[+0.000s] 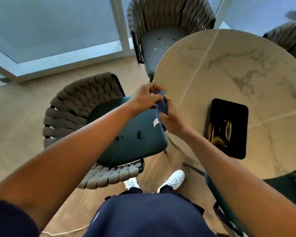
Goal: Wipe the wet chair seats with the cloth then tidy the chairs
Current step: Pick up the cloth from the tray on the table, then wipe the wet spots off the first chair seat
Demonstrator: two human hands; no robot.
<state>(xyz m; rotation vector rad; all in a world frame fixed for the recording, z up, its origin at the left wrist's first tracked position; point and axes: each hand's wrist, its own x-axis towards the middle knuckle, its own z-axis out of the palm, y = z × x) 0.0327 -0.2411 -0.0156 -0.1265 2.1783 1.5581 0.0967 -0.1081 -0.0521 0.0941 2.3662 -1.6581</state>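
Seen from the head camera, both hands meet above the gap between the near chair and the round table. The left hand (pixel 144 98) and the right hand (pixel 172 119) are each closed on a small blue cloth (pixel 161 107), which is bunched into a dark, crumpled wad between them; a pale tag (pixel 155 121) hangs from its lower edge. The cloth is held in the air, over the front corner of the near chair's seat and just beside the table rim.

The near chair (pixel 72 106) has a woven grey rope back and a dark teal seat (pixel 135 147), where a few dark wet spots (pixel 139 135) show near the middle. The far chair (pixel 162 16), of the same make, is pushed part way under the table; pale patches of water (pixel 158 44) lie on its grey seat.

The marble-patterned table (pixel 229 65) carries a black tablet (pixel 226 128) lying flat. White shoes (pixel 173 179) stand on the wooden floor (pixel 15 117) below.
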